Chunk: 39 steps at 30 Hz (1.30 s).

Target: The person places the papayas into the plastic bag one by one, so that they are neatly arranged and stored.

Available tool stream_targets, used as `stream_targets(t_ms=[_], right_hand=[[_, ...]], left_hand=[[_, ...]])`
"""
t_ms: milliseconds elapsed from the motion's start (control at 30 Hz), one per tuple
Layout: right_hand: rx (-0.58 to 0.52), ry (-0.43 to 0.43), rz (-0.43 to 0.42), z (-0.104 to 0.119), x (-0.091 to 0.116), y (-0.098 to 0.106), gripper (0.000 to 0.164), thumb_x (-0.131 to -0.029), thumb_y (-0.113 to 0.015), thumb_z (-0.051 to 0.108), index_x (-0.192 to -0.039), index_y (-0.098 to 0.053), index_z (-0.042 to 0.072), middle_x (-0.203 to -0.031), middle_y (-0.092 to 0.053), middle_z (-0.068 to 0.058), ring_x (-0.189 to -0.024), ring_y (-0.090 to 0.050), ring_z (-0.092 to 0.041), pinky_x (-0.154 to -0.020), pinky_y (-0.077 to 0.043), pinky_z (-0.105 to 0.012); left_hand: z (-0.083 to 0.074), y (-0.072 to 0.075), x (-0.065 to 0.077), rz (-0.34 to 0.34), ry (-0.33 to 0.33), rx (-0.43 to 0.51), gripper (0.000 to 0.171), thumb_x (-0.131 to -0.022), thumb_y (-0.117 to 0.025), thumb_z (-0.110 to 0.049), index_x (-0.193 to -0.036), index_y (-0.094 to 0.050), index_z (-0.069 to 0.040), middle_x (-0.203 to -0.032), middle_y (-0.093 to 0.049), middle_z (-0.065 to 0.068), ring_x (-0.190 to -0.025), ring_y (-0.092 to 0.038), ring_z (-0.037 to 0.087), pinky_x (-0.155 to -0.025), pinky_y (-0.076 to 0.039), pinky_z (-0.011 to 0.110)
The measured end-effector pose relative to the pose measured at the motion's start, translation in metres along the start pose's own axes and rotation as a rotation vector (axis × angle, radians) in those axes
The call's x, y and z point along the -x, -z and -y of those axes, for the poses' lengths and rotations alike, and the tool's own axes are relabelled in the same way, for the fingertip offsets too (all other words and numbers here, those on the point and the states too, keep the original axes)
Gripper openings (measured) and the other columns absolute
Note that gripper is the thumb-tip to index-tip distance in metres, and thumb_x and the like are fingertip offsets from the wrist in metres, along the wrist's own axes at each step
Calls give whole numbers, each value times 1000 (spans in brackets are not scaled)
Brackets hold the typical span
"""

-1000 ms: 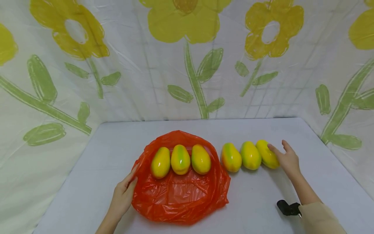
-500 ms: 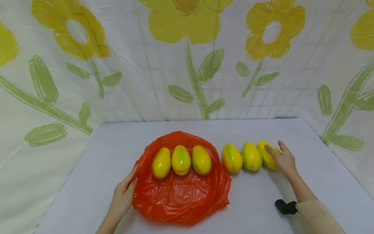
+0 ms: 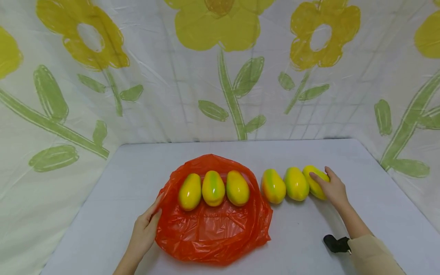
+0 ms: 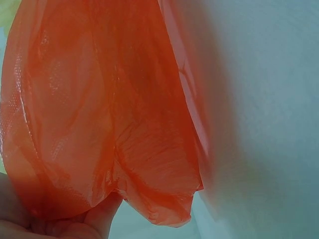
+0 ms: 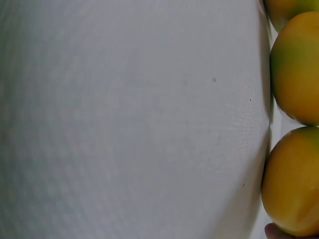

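Note:
A red plastic bag [image 3: 220, 225] lies spread on the table with its mouth facing up. Three glossy yellow-green mangoes [image 3: 214, 188] sit in a row inside it. My left hand [image 3: 144, 231] grips the bag's left edge; in the left wrist view its fingers [image 4: 102, 216] pinch the red film. To the right of the bag, three more mangoes stand side by side on the table. My right hand [image 3: 335, 189] holds the rightmost mango [image 3: 313, 183], thumb across its top and fingers on its far right side. In the right wrist view a fingertip [image 5: 277, 232] touches that mango's lower end.
The white table [image 3: 295, 244] stretches back to a curtain [image 3: 154, 95] printed with yellow flowers. A left mango [image 3: 273, 186] and a middle mango [image 3: 296, 184] stand between the bag and my right hand. A black device [image 3: 336, 243] sits by my right sleeve.
My right hand has moved left and closed in on the rightmost mango, its fingers now around it. The left hand and the bag stay in place.

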State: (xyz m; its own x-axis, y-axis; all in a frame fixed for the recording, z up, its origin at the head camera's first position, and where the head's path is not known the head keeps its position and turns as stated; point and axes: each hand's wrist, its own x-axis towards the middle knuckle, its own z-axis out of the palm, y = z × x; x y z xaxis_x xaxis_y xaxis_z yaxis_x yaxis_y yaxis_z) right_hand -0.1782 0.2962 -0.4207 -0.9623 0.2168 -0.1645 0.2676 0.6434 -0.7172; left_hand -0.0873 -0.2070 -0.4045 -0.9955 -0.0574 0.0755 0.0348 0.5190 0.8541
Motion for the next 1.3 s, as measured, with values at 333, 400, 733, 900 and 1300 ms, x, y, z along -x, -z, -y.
stream_targets(t_ms=[333,400,733,900,1300], right_hand=[[20,-24,57,1,1,1,90,-99,-41,55,-150,-7,-10,-152,-11,-38,-138,-13,-55,-110,-18,-67],[21,-22,66,1,1,2,90,-99,-42,55,-150,-7,-10,-152,-11,-38,-138,-13,-55,-109,-18,-67],[4,-36,27,2,2,0,88,-97,-46,55,-149,-16,-10,-150,-18,-38,-136,-20,-55,-109,-23,-66],[-14,-48,-14,1,3,-1,86,-97,-46,53,-148,-21,-11,-149,-22,-37,-134,-25,-54,-108,-26,-64],[-76,-144,-100,0,7,-1,84,-96,-47,54,-148,-26,-8,-149,-28,-35,-134,-27,-51,-109,-27,-60]], left_hand=[[1,1,0,7,-4,2,42,-101,-44,-1,-141,-41,10,-144,-42,25,-135,-37,41,-105,-31,32],[1,0,0,2,-7,-6,42,-101,-44,-1,-141,-41,10,-143,-43,25,-134,-38,41,-105,-31,35],[2,0,0,5,-6,6,42,-100,-44,0,-140,-41,11,-142,-43,27,-133,-38,42,-105,-30,49],[2,-1,0,5,-16,7,41,-100,-44,0,-140,-42,11,-142,-43,27,-133,-38,42,-106,-30,44],[3,-3,0,-10,-55,16,40,-99,-45,1,-138,-44,12,-140,-45,28,-132,-40,42,-96,-26,8]])
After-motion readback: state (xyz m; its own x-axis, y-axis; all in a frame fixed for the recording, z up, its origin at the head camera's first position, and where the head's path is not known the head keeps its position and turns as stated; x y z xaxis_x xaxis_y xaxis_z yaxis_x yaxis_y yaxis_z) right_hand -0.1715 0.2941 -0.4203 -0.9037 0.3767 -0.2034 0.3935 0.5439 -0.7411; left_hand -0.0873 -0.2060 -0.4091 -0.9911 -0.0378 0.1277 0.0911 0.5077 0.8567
